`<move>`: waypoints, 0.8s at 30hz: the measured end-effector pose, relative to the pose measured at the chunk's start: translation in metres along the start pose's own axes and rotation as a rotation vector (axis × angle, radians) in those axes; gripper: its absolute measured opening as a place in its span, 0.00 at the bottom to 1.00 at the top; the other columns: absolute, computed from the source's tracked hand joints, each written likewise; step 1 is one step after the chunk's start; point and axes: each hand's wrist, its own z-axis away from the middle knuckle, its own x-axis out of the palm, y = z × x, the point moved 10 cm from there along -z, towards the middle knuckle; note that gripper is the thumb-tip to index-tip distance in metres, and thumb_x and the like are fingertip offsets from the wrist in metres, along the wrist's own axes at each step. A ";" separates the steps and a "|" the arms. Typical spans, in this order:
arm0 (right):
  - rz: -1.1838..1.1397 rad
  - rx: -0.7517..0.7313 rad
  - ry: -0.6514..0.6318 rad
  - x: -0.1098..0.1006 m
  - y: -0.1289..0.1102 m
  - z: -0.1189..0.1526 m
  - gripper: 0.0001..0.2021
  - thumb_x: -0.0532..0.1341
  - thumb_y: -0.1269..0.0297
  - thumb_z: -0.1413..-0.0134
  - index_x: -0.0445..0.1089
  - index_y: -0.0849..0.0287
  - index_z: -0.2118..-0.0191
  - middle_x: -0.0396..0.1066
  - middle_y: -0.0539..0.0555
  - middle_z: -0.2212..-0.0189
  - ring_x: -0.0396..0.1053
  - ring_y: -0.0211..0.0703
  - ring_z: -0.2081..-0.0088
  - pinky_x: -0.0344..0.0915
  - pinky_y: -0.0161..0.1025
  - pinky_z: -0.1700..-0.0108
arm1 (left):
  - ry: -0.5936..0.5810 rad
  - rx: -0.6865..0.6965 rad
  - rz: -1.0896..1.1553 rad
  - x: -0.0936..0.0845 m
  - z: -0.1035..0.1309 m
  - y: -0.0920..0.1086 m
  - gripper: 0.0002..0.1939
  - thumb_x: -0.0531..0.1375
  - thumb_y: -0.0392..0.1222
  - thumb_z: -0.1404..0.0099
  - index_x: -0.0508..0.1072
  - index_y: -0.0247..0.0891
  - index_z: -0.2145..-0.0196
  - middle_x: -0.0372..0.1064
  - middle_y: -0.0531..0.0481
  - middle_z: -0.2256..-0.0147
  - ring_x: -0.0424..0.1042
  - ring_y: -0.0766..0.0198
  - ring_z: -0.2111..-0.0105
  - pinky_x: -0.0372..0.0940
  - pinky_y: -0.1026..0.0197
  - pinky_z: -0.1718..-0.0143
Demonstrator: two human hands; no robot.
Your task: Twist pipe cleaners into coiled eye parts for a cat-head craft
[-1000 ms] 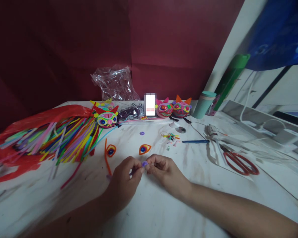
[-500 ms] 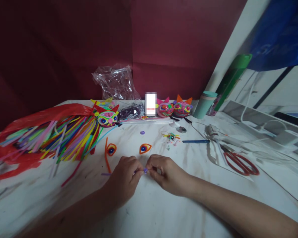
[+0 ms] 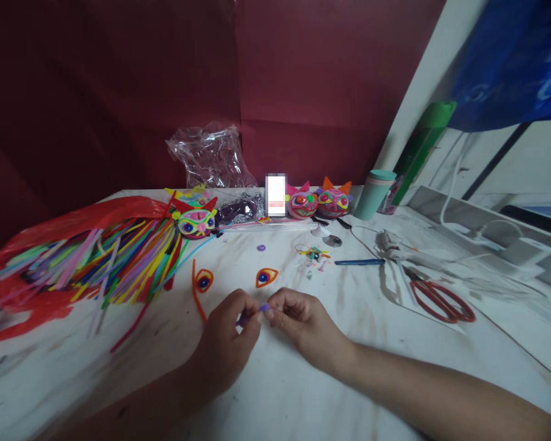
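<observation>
Between my fingertips is a small purple coil of pipe cleaner (image 3: 265, 307). My left hand (image 3: 233, 334) pinches it from the left, with a purple strand running back under the fingers. From the right, my right hand (image 3: 305, 321) pinches the same coil with thumb and forefinger. Just beyond my hands lie two eye shapes in orange, yellow and blue: a right one (image 3: 267, 277) and a left one (image 3: 204, 281). An orange pipe cleaner (image 3: 196, 294) lies beside the left one. Farther back rests a coiled purple disc (image 3: 261, 248).
Many colourful pipe cleaners (image 3: 128, 257) spread over red plastic (image 3: 41, 229) at left. Decorated animal heads (image 3: 302, 202) line the back, near a teal cup (image 3: 374, 195). To the right lie a blue pen-like tool (image 3: 359, 262), red-handled scissors (image 3: 441, 300) and white cables.
The purple coil is turned and shows more between my fingertips. Its trailing strand no longer sticks out left of my left hand. The view has shifted slightly.
</observation>
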 end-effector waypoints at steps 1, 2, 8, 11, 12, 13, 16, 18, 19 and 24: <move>0.034 -0.015 0.003 -0.001 -0.001 0.000 0.13 0.60 0.57 0.51 0.63 0.62 0.75 0.55 0.45 0.81 0.51 0.32 0.77 0.51 0.31 0.76 | -0.019 -0.010 0.001 0.003 0.000 -0.002 0.06 0.52 0.34 0.44 0.60 0.38 0.78 0.56 0.57 0.79 0.59 0.69 0.77 0.55 0.67 0.75; 0.073 -0.029 0.002 -0.002 -0.002 0.000 0.12 0.59 0.58 0.50 0.63 0.62 0.75 0.56 0.46 0.80 0.52 0.32 0.77 0.51 0.31 0.75 | -0.044 -0.017 0.003 0.006 -0.001 -0.004 0.06 0.52 0.35 0.44 0.61 0.38 0.78 0.57 0.57 0.79 0.59 0.69 0.77 0.55 0.66 0.74; 0.431 -0.140 -0.073 -0.002 -0.014 -0.004 0.08 0.55 0.67 0.47 0.64 0.62 0.74 0.60 0.49 0.78 0.57 0.35 0.74 0.56 0.32 0.71 | -0.147 0.012 -0.083 0.011 -0.003 -0.008 0.07 0.52 0.35 0.43 0.63 0.37 0.78 0.60 0.55 0.77 0.61 0.66 0.74 0.56 0.64 0.72; 0.603 -0.261 -0.168 0.008 -0.026 0.001 0.06 0.54 0.73 0.48 0.64 0.62 0.74 0.62 0.50 0.77 0.59 0.36 0.73 0.57 0.32 0.69 | -0.159 0.125 -0.180 0.014 0.000 0.000 0.07 0.52 0.34 0.43 0.63 0.37 0.78 0.61 0.53 0.76 0.62 0.64 0.72 0.55 0.62 0.69; 0.640 -0.297 -0.202 0.011 -0.029 0.003 0.05 0.54 0.75 0.49 0.64 0.62 0.73 0.63 0.51 0.76 0.60 0.36 0.72 0.57 0.32 0.69 | -0.168 0.153 -0.199 0.016 0.001 0.003 0.07 0.52 0.33 0.43 0.63 0.37 0.78 0.61 0.53 0.76 0.61 0.64 0.72 0.55 0.62 0.69; 0.663 -0.323 -0.233 0.014 -0.031 0.005 0.06 0.53 0.76 0.50 0.65 0.62 0.73 0.63 0.51 0.75 0.60 0.36 0.72 0.58 0.32 0.68 | -0.177 0.172 -0.207 0.017 0.003 0.004 0.07 0.52 0.33 0.43 0.63 0.37 0.78 0.61 0.53 0.77 0.61 0.64 0.72 0.55 0.62 0.69; 0.646 -0.298 -0.266 0.015 -0.028 0.004 0.06 0.54 0.76 0.51 0.65 0.62 0.73 0.63 0.51 0.75 0.60 0.35 0.72 0.57 0.32 0.69 | -0.179 0.184 -0.181 0.018 0.004 0.008 0.07 0.52 0.31 0.45 0.61 0.37 0.79 0.60 0.53 0.77 0.61 0.65 0.73 0.55 0.63 0.69; 0.520 -0.191 -0.234 0.010 -0.021 -0.001 0.05 0.55 0.72 0.49 0.65 0.62 0.74 0.62 0.50 0.77 0.59 0.35 0.74 0.57 0.32 0.70 | -0.141 0.149 -0.139 0.012 0.002 0.009 0.07 0.52 0.31 0.45 0.61 0.38 0.79 0.60 0.54 0.77 0.61 0.65 0.73 0.55 0.64 0.71; 0.416 -0.124 -0.212 0.007 -0.016 -0.003 0.06 0.56 0.68 0.49 0.65 0.62 0.74 0.62 0.49 0.78 0.58 0.34 0.75 0.56 0.32 0.71 | -0.117 0.121 -0.110 0.008 0.000 0.009 0.07 0.52 0.32 0.45 0.61 0.38 0.79 0.59 0.54 0.78 0.61 0.66 0.73 0.55 0.64 0.72; -0.002 0.025 -0.106 0.005 -0.001 -0.005 0.13 0.61 0.55 0.53 0.65 0.61 0.73 0.60 0.47 0.78 0.57 0.33 0.75 0.56 0.32 0.72 | -0.010 0.021 0.011 -0.006 -0.002 0.005 0.08 0.52 0.36 0.42 0.60 0.38 0.79 0.57 0.57 0.79 0.60 0.69 0.77 0.55 0.67 0.76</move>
